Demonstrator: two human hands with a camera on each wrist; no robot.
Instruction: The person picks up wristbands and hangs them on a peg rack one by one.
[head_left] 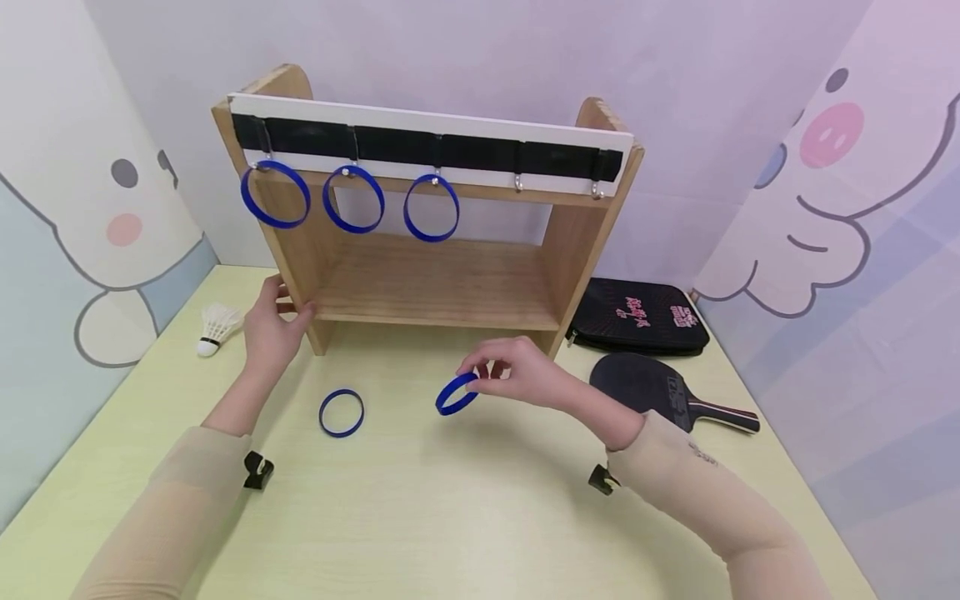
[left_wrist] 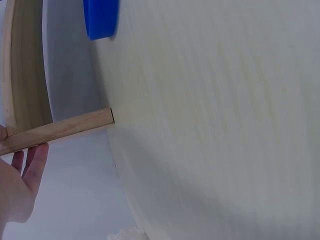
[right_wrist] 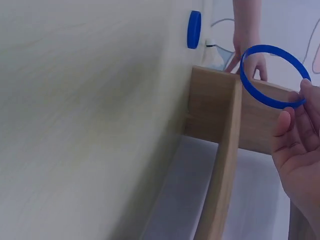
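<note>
In the head view my right hand point(head_left: 528, 375) pinches a blue ring point(head_left: 456, 393) at its right edge, above the table in front of the wooden shelf point(head_left: 442, 283). The right wrist view shows this ring point(right_wrist: 274, 48) between thumb and fingertips. My left hand point(head_left: 273, 325) holds the shelf's left side panel low down, thumb at the front edge and fingers along the outer face. Three blue rings hang from hooks on the shelf's front strip point(head_left: 480, 125), one ring point(head_left: 431, 237) on the middle hook. The two right hooks point(head_left: 518, 183) carry nothing. Another blue ring point(head_left: 341, 413) lies on the table.
A shuttlecock point(head_left: 215, 327) lies left of the shelf. On the right are a black zip case point(head_left: 637, 317) and a table tennis bat point(head_left: 652, 387), close by my right forearm. Walls with cartoon prints stand behind and at both sides of the table point(head_left: 420, 517).
</note>
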